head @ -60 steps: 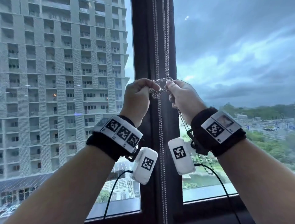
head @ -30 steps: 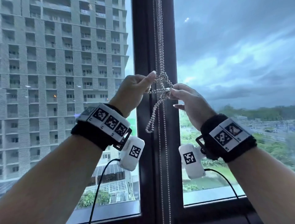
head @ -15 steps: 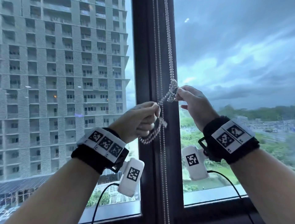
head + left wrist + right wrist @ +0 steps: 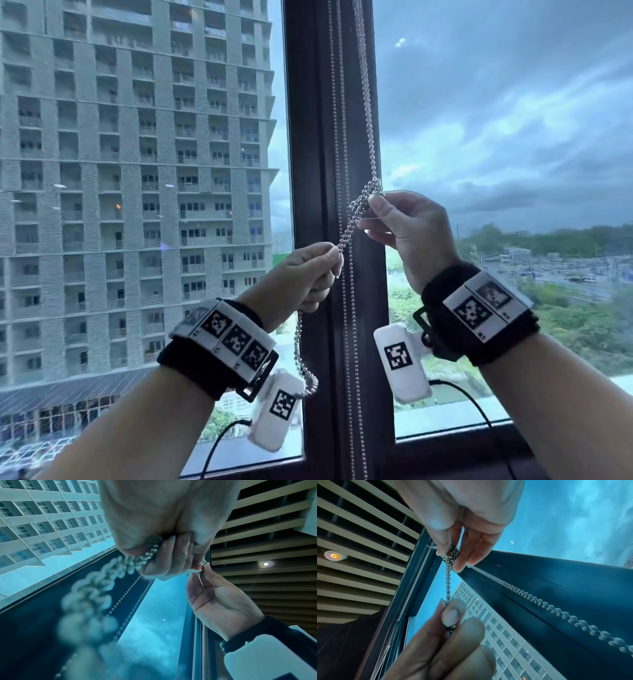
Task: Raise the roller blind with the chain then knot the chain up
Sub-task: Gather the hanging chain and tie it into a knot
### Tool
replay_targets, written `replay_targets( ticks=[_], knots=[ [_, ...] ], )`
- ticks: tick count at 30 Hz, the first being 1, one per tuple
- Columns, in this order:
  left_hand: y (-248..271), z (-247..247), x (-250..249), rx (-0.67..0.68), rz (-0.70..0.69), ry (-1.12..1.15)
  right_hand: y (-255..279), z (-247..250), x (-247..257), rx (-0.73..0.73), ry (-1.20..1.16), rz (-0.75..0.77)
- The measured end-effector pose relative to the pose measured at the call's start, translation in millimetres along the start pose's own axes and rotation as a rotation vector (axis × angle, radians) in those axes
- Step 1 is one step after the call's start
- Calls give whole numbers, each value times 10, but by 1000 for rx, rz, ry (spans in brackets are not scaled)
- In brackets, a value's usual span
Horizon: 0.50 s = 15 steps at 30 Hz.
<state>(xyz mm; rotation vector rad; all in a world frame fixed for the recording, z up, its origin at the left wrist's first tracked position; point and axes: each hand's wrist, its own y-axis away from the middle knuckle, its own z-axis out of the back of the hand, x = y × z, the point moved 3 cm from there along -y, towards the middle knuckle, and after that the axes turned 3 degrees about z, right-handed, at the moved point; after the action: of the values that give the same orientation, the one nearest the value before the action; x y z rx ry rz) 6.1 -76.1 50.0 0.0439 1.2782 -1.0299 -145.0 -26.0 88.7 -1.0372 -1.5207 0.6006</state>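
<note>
**Both hands pinching chain, knot half-drawn**

Your right hand (image 4: 407, 236) pinches the knot (image 4: 371, 192) on the chain (image 4: 368, 102); your left hand (image 4: 305, 277) grips the doubled strand just below, its loop dangling. Hold the knot steady and draw the strand down evenly to seat it. Setting: dark mullion (image 4: 308, 137) behind, glass either side, slatted ceiling (image 4: 359, 520) above.

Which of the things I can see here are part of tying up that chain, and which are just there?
Part of the job:
- chain, with a knot forming
- left hand, pulling the loose end down
- right hand, pinching the knot

Just there:
- second chain hanging against the window frame
- tower block
- ceiling light
</note>
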Motion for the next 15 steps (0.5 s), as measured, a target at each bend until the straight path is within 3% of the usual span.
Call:
replay_targets(
  ticks=[5,10,15],
  knots=[
    [11,-28,-9,29,-26,-26,25,4,76,-43,148,110],
    [106,-72,228,17,49,-69,-26,143,68,-96,217,90],
    [140,-58,248,-20,63,-61,82,8,66,101,531,362]
  ],
)
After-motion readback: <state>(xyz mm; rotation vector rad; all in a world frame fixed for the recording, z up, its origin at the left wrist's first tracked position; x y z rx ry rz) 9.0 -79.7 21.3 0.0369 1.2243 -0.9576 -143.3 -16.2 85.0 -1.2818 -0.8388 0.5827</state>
